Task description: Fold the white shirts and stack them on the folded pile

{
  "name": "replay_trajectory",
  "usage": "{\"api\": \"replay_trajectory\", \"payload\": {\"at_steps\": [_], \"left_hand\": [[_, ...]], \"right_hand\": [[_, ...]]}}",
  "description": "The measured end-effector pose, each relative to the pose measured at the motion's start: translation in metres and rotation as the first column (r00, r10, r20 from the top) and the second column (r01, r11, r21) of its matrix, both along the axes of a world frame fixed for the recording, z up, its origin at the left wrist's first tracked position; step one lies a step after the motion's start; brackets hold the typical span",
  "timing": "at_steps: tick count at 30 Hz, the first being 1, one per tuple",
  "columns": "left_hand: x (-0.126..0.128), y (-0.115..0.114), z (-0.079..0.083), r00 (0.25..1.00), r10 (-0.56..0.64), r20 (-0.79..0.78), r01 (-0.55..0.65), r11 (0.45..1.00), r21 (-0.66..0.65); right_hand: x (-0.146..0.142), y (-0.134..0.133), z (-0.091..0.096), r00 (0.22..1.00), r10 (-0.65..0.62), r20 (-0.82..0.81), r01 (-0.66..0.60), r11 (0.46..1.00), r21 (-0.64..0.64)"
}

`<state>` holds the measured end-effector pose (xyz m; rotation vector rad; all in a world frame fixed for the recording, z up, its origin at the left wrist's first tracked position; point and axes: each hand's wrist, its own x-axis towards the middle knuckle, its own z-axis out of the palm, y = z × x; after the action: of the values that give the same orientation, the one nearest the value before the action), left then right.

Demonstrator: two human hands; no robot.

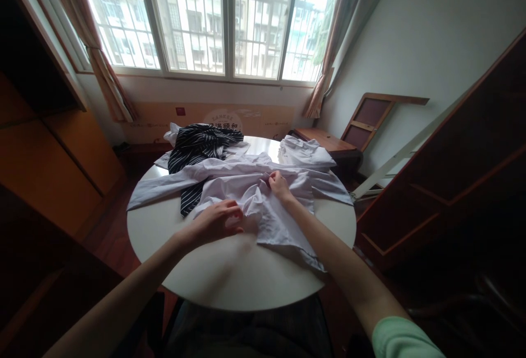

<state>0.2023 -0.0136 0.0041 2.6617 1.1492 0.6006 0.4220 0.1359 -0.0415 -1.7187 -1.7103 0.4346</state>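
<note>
A white long-sleeved shirt [287, 212] lies spread and rumpled over the round table, its sleeves stretched out to both sides. My right hand [279, 185] pinches the shirt's fabric near its middle, where folds gather. Beside the bunched cloth on the left is my left hand [218, 220], its fingers curved and thumb apart, with nothing visible between them. A black garment with white stripes [195, 147] is heaped at the table's back left, partly under the shirt. At the back right sits a folded white garment [306, 152].
The round white table [242, 287] stands in front of me. A barred window [226, 23] and a printed cardboard box [263, 119] are behind it. To the right are a small wooden table [320, 140], a white ladder-like frame [394, 163] and a dark wooden panel [444, 166].
</note>
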Motion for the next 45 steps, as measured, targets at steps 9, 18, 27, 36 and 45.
{"api": "replay_trajectory", "payload": {"at_steps": [9,18,27,36,45], "left_hand": [[-0.032,0.006,-0.032,0.986,0.152,-0.069,-0.138,0.976,0.169],[-0.054,-0.007,0.007,0.963,0.039,0.267,0.020,0.976,-0.216],[-0.085,0.001,0.026,0.982,0.191,-0.004,-0.179,0.912,-0.368],[0.002,0.031,0.014,0.993,0.092,0.068,-0.094,0.995,0.027],[0.051,0.061,-0.024,0.958,0.238,-0.163,-0.261,0.956,-0.137]], "right_hand": [[0.000,-0.013,-0.020,0.953,0.246,0.180,-0.276,0.947,0.166],[0.014,-0.017,-0.015,0.913,0.370,0.174,-0.402,0.890,0.216],[0.020,-0.028,-0.001,0.892,0.452,0.024,-0.450,0.879,0.159],[-0.009,-0.073,0.032,0.849,0.348,0.397,-0.380,0.925,0.003],[-0.002,-0.093,0.038,0.779,0.352,0.518,-0.255,0.934,-0.250]]}}
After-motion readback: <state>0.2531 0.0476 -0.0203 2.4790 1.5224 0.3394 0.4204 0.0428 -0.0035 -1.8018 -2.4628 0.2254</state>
